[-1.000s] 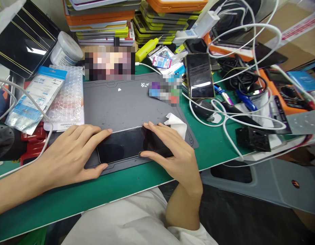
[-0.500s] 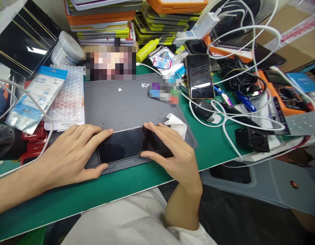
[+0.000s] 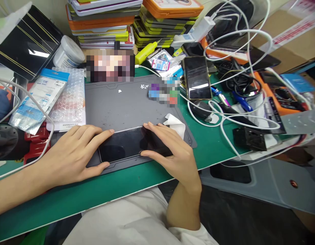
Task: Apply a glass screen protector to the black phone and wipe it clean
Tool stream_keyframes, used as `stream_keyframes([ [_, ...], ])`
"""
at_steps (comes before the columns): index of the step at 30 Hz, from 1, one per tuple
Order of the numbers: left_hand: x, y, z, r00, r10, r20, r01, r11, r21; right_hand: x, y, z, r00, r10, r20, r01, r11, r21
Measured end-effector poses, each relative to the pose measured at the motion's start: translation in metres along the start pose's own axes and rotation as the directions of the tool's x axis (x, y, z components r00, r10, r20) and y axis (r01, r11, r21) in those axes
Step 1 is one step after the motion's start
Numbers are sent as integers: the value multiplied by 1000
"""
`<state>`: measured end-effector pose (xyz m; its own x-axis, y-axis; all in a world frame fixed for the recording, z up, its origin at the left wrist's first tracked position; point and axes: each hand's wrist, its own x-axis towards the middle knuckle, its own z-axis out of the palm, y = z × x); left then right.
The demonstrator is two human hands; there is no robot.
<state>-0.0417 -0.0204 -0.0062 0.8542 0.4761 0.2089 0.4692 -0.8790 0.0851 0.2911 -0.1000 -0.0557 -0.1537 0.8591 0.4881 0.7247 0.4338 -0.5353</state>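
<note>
A black smartphone (image 3: 124,144) lies lengthwise, screen up, on the grey work mat (image 3: 109,105) near the table's front edge. My left hand (image 3: 79,151) grips its left end, thumb on the near edge and index finger on the far edge. Across its right part, my right hand (image 3: 174,149) holds the phone the same way, thumb near and fingers far. The palm hides the phone's right end. A crumpled white wipe (image 3: 176,125) rests on the mat just beyond my right hand.
Behind the mat stands a blurred-out screen (image 3: 110,66), with stacked plastic cases (image 3: 101,23) further back. At right lie another phone (image 3: 197,78), tangled white cables (image 3: 224,119) and a multimeter (image 3: 287,95). Bubble wrap (image 3: 68,98) and a blue-white pouch (image 3: 40,100) lie at left.
The view has shifted slightly. Both hands keep the same grip on the phone, which stays in place on the mat.
</note>
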Motion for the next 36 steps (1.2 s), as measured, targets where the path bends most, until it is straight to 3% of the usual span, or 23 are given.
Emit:
stream_keyframes([
  [9, 2, -1, -4, 1000, 9, -2, -9, 1000, 1, 2, 0, 0, 1000, -3, -2, 3, 1000, 24],
  [11, 1, -1, -3, 1000, 8, -7, -8, 1000, 4, 3, -1, 1, 999, -9, -45, 11, 999, 37],
  [13, 1, -2, -3, 1000, 6, -10, -6, 1000, 12, 3, -1, 2, 986, 8, -164, -5, 1000, 21],
  [15, 1, -3, -2, 1000, 6, -12, -5, 1000, 25, 4, 0, 4, 936, 51, -347, -70, 997, -41],
  [17, 1, -4, 0, 1000, 7, -15, -6, 999, 39, 3, 2, 7, 854, 86, -513, -170, 978, -119],
  [19, 0, -4, 1, 1000, 7, -18, -6, 999, 45, 2, 7, 10, 807, 109, -581, -259, 949, -182],
  [24, -1, -6, 4, 1000, -8, -26, 9, 999, 33, -1, 19, 17, 860, 223, -459, -372, 889, -265],
  [27, -1, -5, 4, 1000, -12, -25, 12, 1000, 15, -2, 20, 19, 859, 243, -451, -389, 882, -267],
  [36, -1, -8, 5, 998, 26, -52, -21, 997, 80, 2, 10, 15, 852, 107, -512, -278, 921, -271],
])
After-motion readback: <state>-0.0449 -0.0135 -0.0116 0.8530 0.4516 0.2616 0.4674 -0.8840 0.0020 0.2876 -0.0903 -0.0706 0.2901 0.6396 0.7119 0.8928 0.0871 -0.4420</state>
